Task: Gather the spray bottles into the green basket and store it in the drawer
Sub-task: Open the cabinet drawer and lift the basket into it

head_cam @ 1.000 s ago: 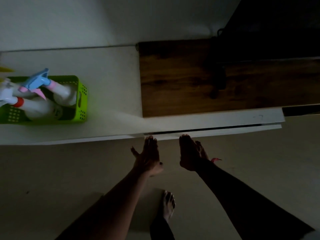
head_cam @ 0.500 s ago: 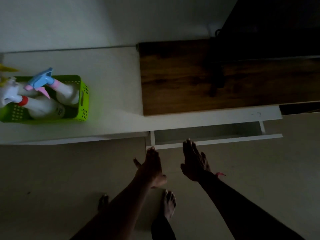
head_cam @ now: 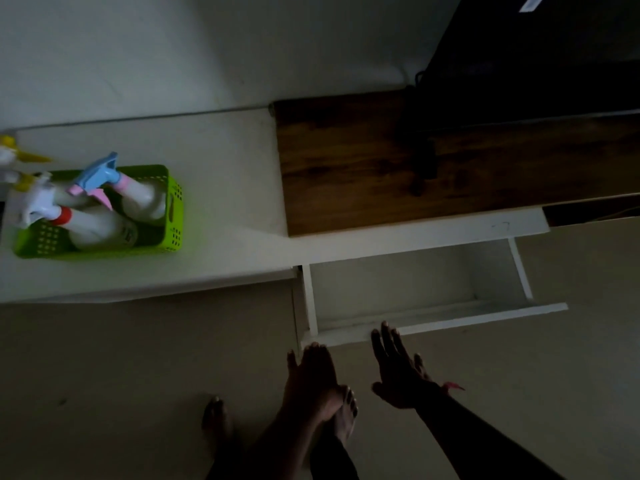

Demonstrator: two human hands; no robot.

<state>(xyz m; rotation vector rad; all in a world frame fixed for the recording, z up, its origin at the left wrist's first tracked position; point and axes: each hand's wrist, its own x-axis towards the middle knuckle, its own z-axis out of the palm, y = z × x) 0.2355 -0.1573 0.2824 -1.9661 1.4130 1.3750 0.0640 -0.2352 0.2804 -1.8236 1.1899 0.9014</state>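
The green basket (head_cam: 173, 216) stands on the white cabinet top at the left, holding several spray bottles: one with a blue and pink head (head_cam: 138, 195), one with a red collar (head_cam: 93, 226). A yellow-headed bottle (head_cam: 14, 157) shows at the far left edge, partly cut off. The white drawer (head_cam: 415, 320) below the cabinet top stands pulled out and holds nothing. My left hand (head_cam: 308, 379) touches the drawer's front left corner with flat fingers. My right hand (head_cam: 398, 368) rests its spread fingertips on the drawer's front edge. Neither hand holds anything.
A dark wooden board (head_cam: 381, 161) covers the right part of the cabinet top, with a dark object (head_cam: 536, 64) above it. The white cabinet top (head_cam: 225, 185) lies between basket and board. My bare feet (head_cam: 343, 417) stand on the beige floor under my hands.
The drawer has slid out toward me, from a narrow gap to wide open. Both hands moved back with its front edge.
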